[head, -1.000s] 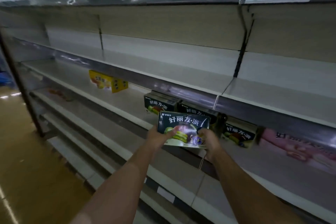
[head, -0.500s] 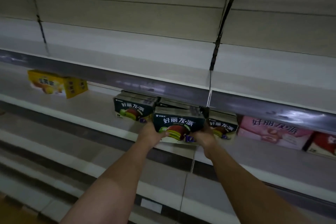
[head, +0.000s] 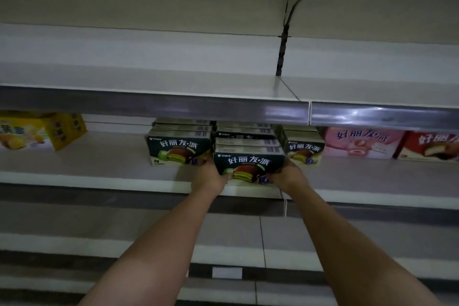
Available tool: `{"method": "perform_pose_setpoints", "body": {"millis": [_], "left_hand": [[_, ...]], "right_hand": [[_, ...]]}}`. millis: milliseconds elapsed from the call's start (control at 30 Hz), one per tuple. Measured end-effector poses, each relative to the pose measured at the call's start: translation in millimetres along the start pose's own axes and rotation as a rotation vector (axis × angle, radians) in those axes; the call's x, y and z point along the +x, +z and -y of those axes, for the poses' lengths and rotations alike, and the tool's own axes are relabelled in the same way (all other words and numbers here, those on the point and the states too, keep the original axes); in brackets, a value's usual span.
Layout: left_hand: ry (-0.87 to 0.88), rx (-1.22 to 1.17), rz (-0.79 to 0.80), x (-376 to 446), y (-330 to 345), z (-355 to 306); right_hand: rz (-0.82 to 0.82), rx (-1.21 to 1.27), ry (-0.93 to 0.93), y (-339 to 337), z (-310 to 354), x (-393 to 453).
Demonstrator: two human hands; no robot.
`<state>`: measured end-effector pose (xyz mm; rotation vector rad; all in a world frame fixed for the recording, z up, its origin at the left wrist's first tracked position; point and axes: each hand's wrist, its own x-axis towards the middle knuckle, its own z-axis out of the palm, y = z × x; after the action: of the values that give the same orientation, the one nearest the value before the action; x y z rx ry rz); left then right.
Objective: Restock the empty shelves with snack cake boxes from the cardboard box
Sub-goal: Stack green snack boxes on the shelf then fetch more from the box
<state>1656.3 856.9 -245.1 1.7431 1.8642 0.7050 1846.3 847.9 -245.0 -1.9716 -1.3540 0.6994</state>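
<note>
Head view: gripping a dark box (head: 249,165) between left hand (head: 210,179) and right hand (head: 288,176), fingers curling round its ends. Sitting on the shelf (head: 99,179) front edge, more dark boxes (head: 178,150) just beyond both hands.

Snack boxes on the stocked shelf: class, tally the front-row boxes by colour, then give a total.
Dark green boxes: 3
Yellow box: 1
Pink box: 1
Red box: 1
Total: 6
More dark green boxes stand behind these; how many is unclear.
</note>
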Motion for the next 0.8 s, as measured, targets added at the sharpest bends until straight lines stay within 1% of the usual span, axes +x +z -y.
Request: {"method": "perform_pose_setpoints", "body": {"millis": [33, 133, 200, 333, 467, 633, 800], "left_hand": [[0.002, -0.020, -0.014, 0.4, 1.9, 0.8], [-0.001, -0.050, -0.081, 2.3, 5.7, 1.7], [-0.003, -0.074, -0.112, 3.3, 7.3, 1.5], [0.013, -0.135, -0.147, 2.1, 11.0, 0.7], [-0.009, -0.234, -0.113, 4.8, 14.2, -3.9], [-0.066, -0.300, -0.070, 10.4, 20.2, -7.7], [-0.110, -0.341, -0.101, 14.9, 24.8, -10.4]], "right_hand": [[0.006, 0.026, -0.013, 2.7, -0.8, 1.5], [-0.039, 0.229, -0.003, 10.2, 3.8, 1.1], [-0.061, 0.293, 0.008, 13.1, 5.7, 1.1], [-0.044, 0.428, 0.051, 11.2, 9.8, -4.9], [-0.027, 0.537, 0.051, 8.9, 16.2, -5.5], [-0.003, 0.635, 0.030, 9.3, 16.6, -1.0], [0.016, 0.671, 0.024, 10.6, 12.3, 4.3]]}}
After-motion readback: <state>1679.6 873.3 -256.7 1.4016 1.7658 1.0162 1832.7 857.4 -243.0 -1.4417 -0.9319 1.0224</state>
